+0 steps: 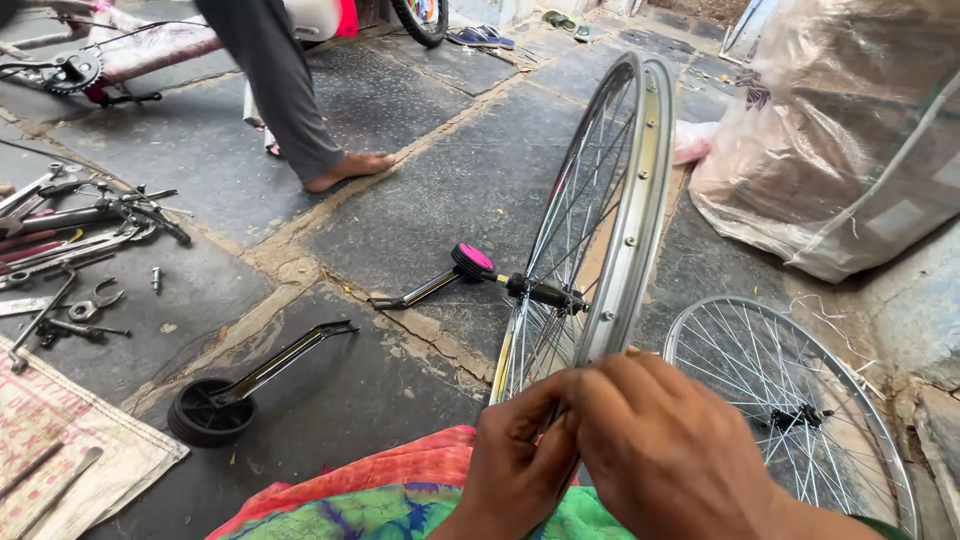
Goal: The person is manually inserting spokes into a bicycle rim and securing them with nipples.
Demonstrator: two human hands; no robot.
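Observation:
A bare spoked bicycle wheel (612, 220) stands upright on edge in front of me, its axle (545, 293) sticking out to the left. My left hand (515, 460) and my right hand (665, 450) are both closed on the near part of its rim at the bottom of the view. A second spoked wheel (790, 400) lies flat on the stone floor to the right of my hands. My lap is covered by a colourful cloth (400, 495).
Two training wheels with metal brackets lie on the floor, one black (210, 410), one pink (470, 262). Hand tools (75, 235) are scattered at the left beside a woven mat (60, 450). Another person's bare foot (350, 168) stands farther back. A plastic-wrapped bundle (840, 130) sits at right.

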